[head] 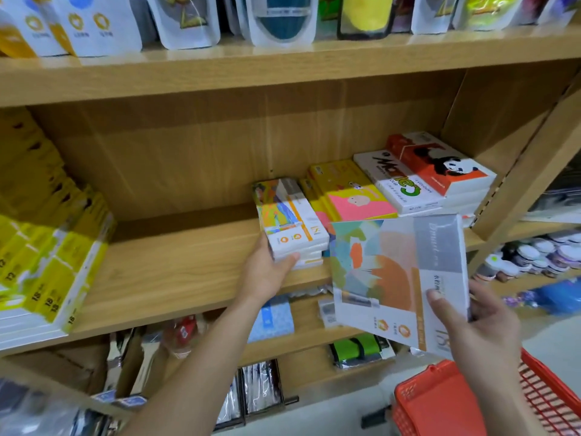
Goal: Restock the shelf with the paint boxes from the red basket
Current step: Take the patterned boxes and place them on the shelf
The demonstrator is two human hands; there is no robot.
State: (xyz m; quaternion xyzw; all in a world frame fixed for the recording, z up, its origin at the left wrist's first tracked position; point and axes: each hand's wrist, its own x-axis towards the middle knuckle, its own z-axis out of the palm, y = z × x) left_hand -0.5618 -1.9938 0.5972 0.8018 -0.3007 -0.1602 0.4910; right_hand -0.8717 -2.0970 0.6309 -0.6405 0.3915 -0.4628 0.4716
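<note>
The left hand (267,272) grips a small stack of paint boxes (290,223) at the shelf (176,272) front edge. Bare board lies open to its left. The right hand (481,325) holds a large paint box (399,278) above the red basket (440,401).

Middle shelf (176,272), with paint boxes and basket placement.

Small stack of paint boxes (290,221) on the shelf board, right of centre; left hand (267,272) at its front left corner, touching. To its right, a stack of flat boxes (352,193), then a taller pile (434,174) against the right wall. Stacked packs (53,262) at the far left. Large paint box (399,278) in the right hand (481,328), before the shelf edge. Basket (440,401) below it. Pouches (185,20) on the upper shelf.
</note>
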